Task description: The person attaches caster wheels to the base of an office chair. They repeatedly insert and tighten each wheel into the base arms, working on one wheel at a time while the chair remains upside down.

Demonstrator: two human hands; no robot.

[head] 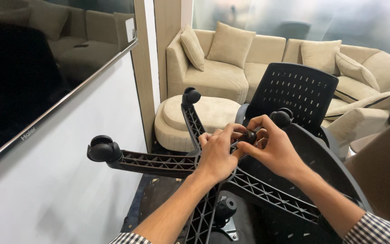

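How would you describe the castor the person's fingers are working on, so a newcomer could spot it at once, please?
Start at the upturned black star-shaped chair base in front of the beige sofa. Near its hub, both hands meet around one small black castor. Unlike the other castors sitting bare at the arm ends, it is pinched between the fingers.

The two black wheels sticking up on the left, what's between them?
In the head view, between the near wheel and the far wheel there is only white wall and a beige footstool behind; no chair part fills that gap.
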